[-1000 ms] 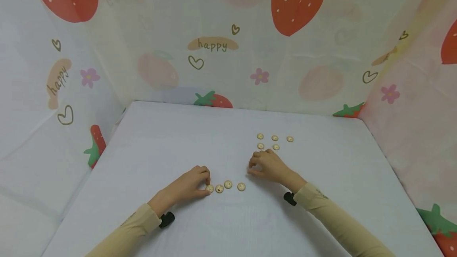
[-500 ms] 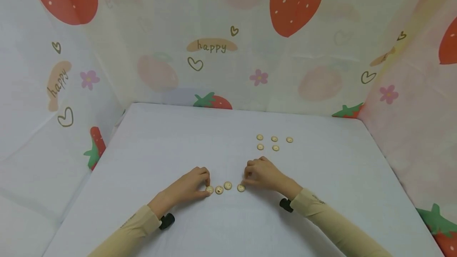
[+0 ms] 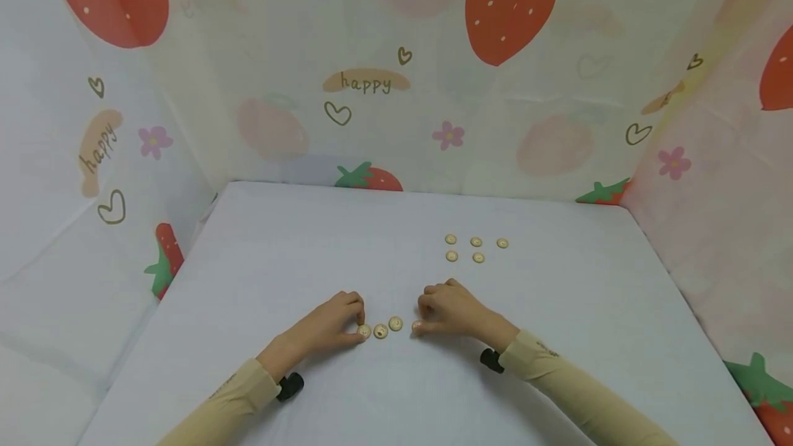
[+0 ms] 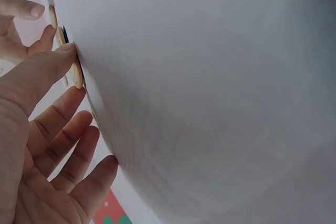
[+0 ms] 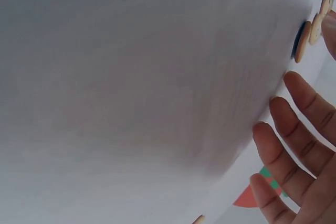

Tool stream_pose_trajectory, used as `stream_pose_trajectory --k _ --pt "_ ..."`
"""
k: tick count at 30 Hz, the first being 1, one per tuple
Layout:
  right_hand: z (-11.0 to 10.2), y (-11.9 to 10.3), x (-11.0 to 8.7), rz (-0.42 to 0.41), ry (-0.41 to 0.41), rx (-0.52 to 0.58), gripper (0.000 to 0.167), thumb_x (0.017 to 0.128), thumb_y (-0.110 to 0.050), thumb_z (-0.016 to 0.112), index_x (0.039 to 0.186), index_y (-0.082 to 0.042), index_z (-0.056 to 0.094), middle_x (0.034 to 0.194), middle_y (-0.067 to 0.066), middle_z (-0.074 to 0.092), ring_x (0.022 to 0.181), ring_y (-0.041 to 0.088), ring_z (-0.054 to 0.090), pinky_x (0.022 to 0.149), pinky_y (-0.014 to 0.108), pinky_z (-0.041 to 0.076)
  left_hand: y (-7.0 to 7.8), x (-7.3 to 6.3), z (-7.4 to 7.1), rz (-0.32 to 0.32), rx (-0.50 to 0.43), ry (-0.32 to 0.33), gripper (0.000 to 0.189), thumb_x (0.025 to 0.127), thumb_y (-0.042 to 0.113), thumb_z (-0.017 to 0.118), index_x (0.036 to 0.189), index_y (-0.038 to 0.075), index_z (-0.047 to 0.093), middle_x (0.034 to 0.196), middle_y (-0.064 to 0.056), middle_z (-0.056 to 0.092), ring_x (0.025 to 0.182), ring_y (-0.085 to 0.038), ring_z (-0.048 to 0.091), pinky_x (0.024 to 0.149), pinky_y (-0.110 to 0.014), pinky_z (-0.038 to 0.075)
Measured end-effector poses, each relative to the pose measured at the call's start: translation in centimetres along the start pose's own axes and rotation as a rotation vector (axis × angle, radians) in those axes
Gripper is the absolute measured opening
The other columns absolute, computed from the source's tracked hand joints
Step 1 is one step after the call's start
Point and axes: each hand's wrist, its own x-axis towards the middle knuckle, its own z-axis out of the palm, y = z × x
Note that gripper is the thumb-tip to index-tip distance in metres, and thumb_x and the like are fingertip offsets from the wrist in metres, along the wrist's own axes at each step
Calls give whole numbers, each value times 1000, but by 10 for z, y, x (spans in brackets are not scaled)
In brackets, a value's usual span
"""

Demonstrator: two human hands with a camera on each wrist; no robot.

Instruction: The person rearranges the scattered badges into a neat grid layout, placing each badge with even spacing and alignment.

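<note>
Across the white tabletop [image 3: 347,391], left hand [image 3: 327,321] angled inward, pinching a round button [image 3: 364,331], right hand [image 3: 457,310] likewise, grip on another button [image 5: 302,43] unclear, faces up, row [image 3: 381,331] running sideways

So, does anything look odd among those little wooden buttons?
The third front button from the left sits slightly out of line, farther back; the second front button shows a dark mark, cause unclear.

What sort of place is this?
Probably a small fabric-lined booth for tabletop handwork, though I can't be certain. Pale cloth walls printed with red strawberries surround a flat table covered in white cloth, where small round tan discs lie.
</note>
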Motion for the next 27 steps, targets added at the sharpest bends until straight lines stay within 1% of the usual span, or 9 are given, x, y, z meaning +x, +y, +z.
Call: stream_pose_trajectory --k 4,7,13,21,27 --pt "-2 -4 1 14 -12 -14 39 74 -59 66 74 -21 57 70 -10 49 63 5 42 70 30 34 0 0 0 -1 1 9 18 81 28 72 87 17 58 103 6 54 99 -12 49 86 -33 46" --pt "0 -5 1 24 -21 -45 41 72 -61 66 74 -22 56 70 -12 47 63 4 41 69 28 33 0 0 1 -5 1 7 18 81 28 72 87 17 58 103 7 54 99 -11 49 86 -33 46" --pt "4 -6 1 33 -17 -89 38 73 -59 67 75 -24 55 72 -14 47 64 4 42 69 28 33 -1 0 2 -11 13 4 19 81 31 71 88 18 58 103 8 53 99 -11 49 86 -32 45" --pt "1 -10 -1 37 -13 -82 35 74 -57 68 75 -23 56 74 -14 47 66 5 43 69 28 33 1 0 -1 -10 2 -2 18 81 29 71 88 17 59 104 7 53 99 -12 48 87 -33 45" --pt "3 -8 -2 35 1 -83 34 75 -56 68 76 -24 58 75 -15 49 68 4 44 70 28 34 1 -1 0 -3 10 0 18 82 29 71 88 17 59 104 7 53 98 -11 48 86 -33 45"
